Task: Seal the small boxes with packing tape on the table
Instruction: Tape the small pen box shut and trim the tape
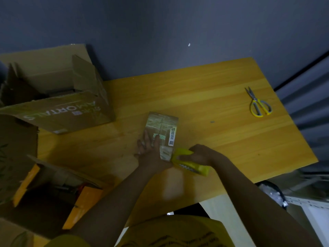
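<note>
While left hand (149, 148) presses small box (162, 134), right hand (197, 155) grips tape dispenser (188, 162).

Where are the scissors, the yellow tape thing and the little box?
scissors (258, 104): head view, on the pivot above the yellow handles.
tape dispenser (199, 169): head view, on its yellow body.
small box (162, 122): head view, on its taped top.

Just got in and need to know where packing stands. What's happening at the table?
A person is taping a small box on the wooden table. The left hand presses flat on the box while the right hand grips a yellow tape dispenser at its near end. Scissors lie off to the right; large open cartons stand on the left.
</note>
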### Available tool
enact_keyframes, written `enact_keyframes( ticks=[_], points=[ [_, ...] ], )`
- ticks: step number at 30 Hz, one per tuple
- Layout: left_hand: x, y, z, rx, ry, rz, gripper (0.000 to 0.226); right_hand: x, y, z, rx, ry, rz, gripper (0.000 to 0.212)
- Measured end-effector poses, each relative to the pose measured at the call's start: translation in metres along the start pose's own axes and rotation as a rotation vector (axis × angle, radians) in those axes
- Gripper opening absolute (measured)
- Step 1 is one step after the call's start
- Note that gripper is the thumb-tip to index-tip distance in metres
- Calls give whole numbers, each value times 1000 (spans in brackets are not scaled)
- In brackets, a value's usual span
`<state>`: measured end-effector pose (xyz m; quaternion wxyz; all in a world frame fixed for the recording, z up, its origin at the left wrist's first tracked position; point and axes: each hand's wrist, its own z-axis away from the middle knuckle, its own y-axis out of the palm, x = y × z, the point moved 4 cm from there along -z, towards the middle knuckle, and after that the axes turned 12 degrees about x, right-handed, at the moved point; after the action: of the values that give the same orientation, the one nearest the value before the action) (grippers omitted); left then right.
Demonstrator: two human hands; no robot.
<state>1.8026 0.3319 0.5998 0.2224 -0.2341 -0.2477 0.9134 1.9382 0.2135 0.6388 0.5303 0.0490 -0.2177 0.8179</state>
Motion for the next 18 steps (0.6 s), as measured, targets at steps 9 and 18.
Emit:
enact_keyframes(
  ticks=[9, 18],
  points=[
    [32, -17, 3, -114, 116, 257, 120, 17, -12, 27, -344, -292, -199, 51],
    [63, -26, 6, -45, 177, 647, 125, 107, -48, 36, -417, -388, 228, 80]
  ],
)
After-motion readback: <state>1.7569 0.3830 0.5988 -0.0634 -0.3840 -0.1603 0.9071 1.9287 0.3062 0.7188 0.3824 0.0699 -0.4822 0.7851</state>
